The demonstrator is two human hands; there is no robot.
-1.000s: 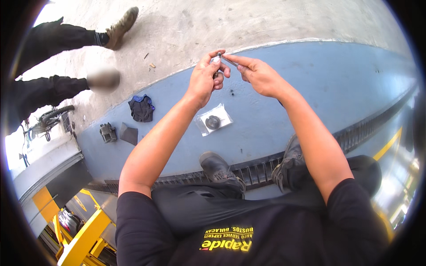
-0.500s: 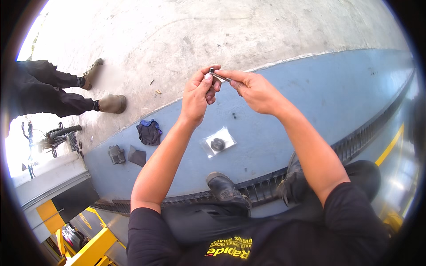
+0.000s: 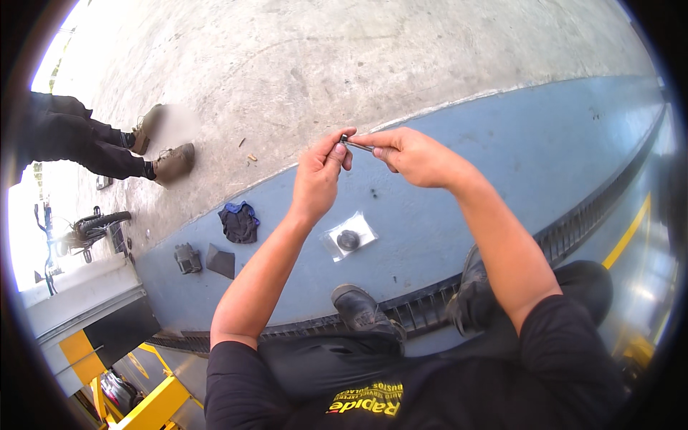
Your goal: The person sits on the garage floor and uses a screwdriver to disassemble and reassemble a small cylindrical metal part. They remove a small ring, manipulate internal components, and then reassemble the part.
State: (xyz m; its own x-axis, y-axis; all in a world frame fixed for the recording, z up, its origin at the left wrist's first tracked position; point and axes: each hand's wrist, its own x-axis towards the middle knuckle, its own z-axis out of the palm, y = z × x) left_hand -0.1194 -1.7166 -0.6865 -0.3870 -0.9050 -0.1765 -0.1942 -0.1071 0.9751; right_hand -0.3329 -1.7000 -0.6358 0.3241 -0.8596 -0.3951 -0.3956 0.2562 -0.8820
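My left hand (image 3: 317, 172) pinches a small dark part (image 3: 344, 138) between thumb and fingertips. Too little of the part shows to tell its kind. A thin, shiny metal rod-like tool (image 3: 360, 147) is gripped in my right hand (image 3: 419, 158). Its far end meets the dark part, and my right index finger stretches along to it. Both hands are held out ahead of me, above the blue floor strip. On the floor below them lies a clear plastic bag (image 3: 332, 247) with a round black piece (image 3: 348, 240) on or in it.
Left of my left forearm lie a dark cloth with blue edging (image 3: 240, 222), a dark flat piece (image 3: 221, 261) and a grey-black blocky part (image 3: 188, 258). Another person's shoes (image 3: 174, 163) stand at far left. A black floor grating (image 3: 423, 312) runs by my boots.
Both hands have come slightly nearer to me, still together on the dark part and the rod. The view has shifted a little, and the other person's feet have shifted slightly.
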